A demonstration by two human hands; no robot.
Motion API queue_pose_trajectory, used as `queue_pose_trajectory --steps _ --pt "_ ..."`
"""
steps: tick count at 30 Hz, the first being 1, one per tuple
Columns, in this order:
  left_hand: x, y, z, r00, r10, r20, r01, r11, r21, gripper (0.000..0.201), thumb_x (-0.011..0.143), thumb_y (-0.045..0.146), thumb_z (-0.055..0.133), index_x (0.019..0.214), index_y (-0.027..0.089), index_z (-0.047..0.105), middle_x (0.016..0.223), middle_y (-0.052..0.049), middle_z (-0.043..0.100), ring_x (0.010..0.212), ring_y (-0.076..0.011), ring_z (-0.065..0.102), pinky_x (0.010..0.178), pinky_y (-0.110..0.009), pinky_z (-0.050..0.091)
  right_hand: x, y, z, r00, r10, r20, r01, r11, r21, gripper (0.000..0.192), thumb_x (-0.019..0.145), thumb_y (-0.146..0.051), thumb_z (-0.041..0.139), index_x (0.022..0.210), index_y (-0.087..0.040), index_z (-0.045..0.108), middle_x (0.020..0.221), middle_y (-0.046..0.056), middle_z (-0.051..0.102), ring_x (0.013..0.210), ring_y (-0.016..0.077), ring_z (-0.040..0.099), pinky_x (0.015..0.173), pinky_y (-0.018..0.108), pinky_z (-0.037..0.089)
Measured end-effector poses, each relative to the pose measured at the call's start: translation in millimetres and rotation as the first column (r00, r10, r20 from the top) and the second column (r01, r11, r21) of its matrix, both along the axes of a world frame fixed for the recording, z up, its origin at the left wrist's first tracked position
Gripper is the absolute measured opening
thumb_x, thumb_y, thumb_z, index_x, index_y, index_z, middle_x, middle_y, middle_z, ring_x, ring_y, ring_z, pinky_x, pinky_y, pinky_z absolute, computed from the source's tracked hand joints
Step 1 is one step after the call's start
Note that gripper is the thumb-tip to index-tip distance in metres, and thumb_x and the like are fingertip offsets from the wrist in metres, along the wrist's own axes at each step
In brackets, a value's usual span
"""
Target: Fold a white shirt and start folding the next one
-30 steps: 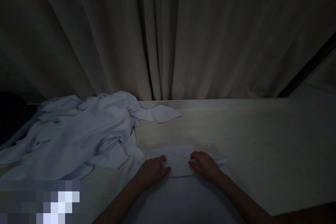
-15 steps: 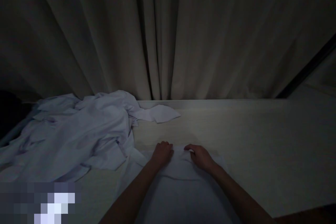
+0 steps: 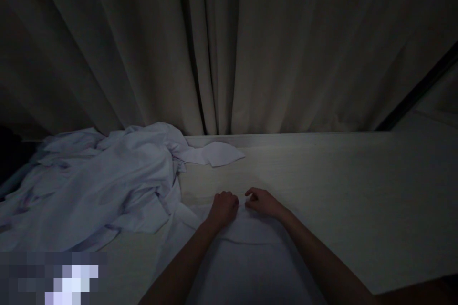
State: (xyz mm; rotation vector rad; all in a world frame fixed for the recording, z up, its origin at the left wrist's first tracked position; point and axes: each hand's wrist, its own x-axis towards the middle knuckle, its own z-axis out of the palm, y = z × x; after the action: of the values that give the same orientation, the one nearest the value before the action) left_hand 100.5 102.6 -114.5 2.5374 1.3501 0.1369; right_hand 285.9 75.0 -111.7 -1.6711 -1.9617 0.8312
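A white garment, apparently a shirt (image 3: 250, 267), lies spread out in front of me with its far edge under my hands. At the left of that edge, my left hand (image 3: 224, 208) has its fingers curled down on the cloth. Close beside it, my right hand (image 3: 264, 202) pinches a bit of the same edge between thumb and fingers. Only a small gap separates the two hands. In this dim light the exact grip of the left fingertips is hard to see.
A crumpled heap of white clothes (image 3: 107, 186) covers the left side of the pale surface (image 3: 350, 209), one end trailing right. Long beige curtains (image 3: 286, 47) hang behind the far edge. A dark item (image 3: 14, 157) lies at far left. The lower left corner is pixelated.
My right hand has moved left and slightly away from me, nearer to my left hand. The left hand has hardly moved. The view has shifted a little.
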Motion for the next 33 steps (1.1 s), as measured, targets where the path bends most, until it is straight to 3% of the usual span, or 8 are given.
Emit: queue_pose_trajectory --steps 5,9,13,18,22,26,28,33 --pt "-7 -8 15.8 0.995 -0.05 0.085 0.057 0.995 -0.081 0.02 0.084 0.027 0.041 0.094 0.022 0.057 0.093 -0.004 0.067 0.088 -0.0175 0.06 0.077 -0.029 0.04 -5 22 -8.1 0.999 0.039 -0.012 -0.04 0.999 -0.032 0.027 0.068 -0.013 0.058 0.093 -0.017 0.066 0.082 0.005 0.069 0.073 0.0148 0.062 0.069 0.025 0.045" --pt "-18 -20 27.4 0.986 -0.09 0.137 0.108 0.986 -0.127 0.02 0.086 0.027 0.039 0.1 0.023 0.053 0.09 -0.002 0.068 0.08 -0.0152 0.063 0.069 -0.024 0.041 -8 34 -8.2 0.982 0.157 -0.105 -0.163 0.985 -0.051 0.044 0.061 0.0 0.046 0.096 -0.018 0.066 0.091 0.004 0.071 0.082 0.0142 0.064 0.072 0.024 0.047" --pt "-21 -19 25.4 0.979 -0.093 0.18 0.115 0.986 -0.118 0.025 0.082 0.023 0.045 0.106 0.024 0.051 0.099 -0.001 0.068 0.09 -0.0142 0.063 0.075 -0.023 0.043 -11 36 -4.7 0.955 0.233 -0.184 -0.244 0.969 -0.039 0.047 0.059 0.002 0.042 0.094 -0.017 0.066 0.092 0.003 0.071 0.087 0.013 0.065 0.078 0.024 0.049" --pt "-3 2 11.2 0.988 -0.018 0.152 0.023 0.999 -0.033 0.027 0.08 0.023 0.048 0.105 0.019 0.057 0.106 -0.008 0.065 0.101 -0.0209 0.059 0.088 -0.034 0.042 2 24 7.4 0.987 0.083 -0.14 -0.074 0.995 0.066 0.05 0.066 -0.001 0.045 0.112 -0.017 0.058 0.116 0.01 0.062 0.102 0.0171 0.058 0.092 0.035 0.044" --pt "-4 -4 17.7 0.985 0.02 0.172 -0.027 0.999 0.036 0.032 0.084 0.027 0.045 0.112 0.018 0.055 0.115 -0.011 0.061 0.11 -0.0237 0.052 0.095 -0.04 0.038 58 -23 15.9 0.998 -0.048 -0.032 0.052 0.986 0.158 0.051 0.071 -0.003 0.04 0.118 -0.02 0.054 0.12 0.008 0.058 0.106 0.0168 0.055 0.097 0.038 0.042" --pt "-61 -28 29.2 0.986 -0.04 0.16 0.023 0.994 0.11 0.031 0.086 0.028 0.039 0.11 0.023 0.058 0.112 -0.007 0.062 0.109 -0.0207 0.053 0.097 -0.037 0.037 128 -96 6.7 0.96 -0.151 0.236 0.108 0.977 0.186 0.061 0.066 -0.001 0.038 0.119 -0.024 0.056 0.127 0.007 0.055 0.12 0.0185 0.047 0.105 0.041 0.033" --pt "-104 -33 26.4 0.997 0.065 0.048 -0.07 0.991 0.113 0.037 0.081 0.02 0.04 0.112 0.023 0.059 0.117 -0.008 0.061 0.112 -0.0233 0.051 0.099 -0.039 0.036 146 -122 -4.2 0.931 -0.175 0.321 0.142 0.982 0.124 0.061 0.069 -0.006 0.043 0.125 -0.027 0.052 0.136 0.007 0.047 0.126 0.021 0.041 0.106 0.042 0.031" --pt "-177 -24 3.5 0.926 0.348 -0.144 -0.336 0.936 0.106 0.048 0.083 0.029 0.033 0.129 0.024 0.048 0.132 -0.014 0.05 0.118 -0.03 0.049 0.093 -0.045 0.042 129 -120 -24.8 0.953 -0.186 0.239 0.158 0.978 0.135 0.057 0.076 -0.024 0.051 0.132 -0.025 0.044 0.14 0.008 0.042 0.129 0.0214 0.037 0.107 0.041 0.03"
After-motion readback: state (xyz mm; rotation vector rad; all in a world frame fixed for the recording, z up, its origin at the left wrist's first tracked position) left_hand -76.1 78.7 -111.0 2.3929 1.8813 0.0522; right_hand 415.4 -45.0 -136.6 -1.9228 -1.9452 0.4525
